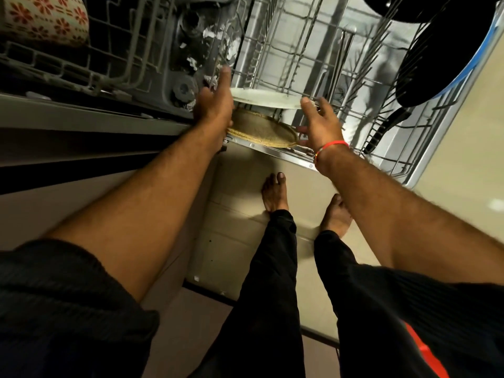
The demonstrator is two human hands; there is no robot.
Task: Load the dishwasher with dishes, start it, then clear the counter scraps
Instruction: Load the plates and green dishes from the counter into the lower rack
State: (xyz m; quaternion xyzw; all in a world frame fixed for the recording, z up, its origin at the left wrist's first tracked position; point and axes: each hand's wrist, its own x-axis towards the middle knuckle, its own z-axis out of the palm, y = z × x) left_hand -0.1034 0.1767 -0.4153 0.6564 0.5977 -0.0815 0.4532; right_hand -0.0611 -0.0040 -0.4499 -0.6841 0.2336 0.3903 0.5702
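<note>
Left hand (pixel 215 105) and right hand (pixel 321 118), fingers straight, flank two plates (pixel 264 129) at lower rack (pixel 300 64) near edge; right fingertips hidden.

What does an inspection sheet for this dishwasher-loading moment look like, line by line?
Surface: lower rack pulled out over the open door, mostly bare tines.
Job's things: white plate and brownish plate on edge at the rack's near end.
Clutter: patterned bowl in the upper rack; dark pan at the rack's right side.
Grippers: left hand with straight fingers against the plates' left edges; right hand open at their right edges.
Cables: nothing seen.
Surroundings: beige floor, bare feet.
</note>
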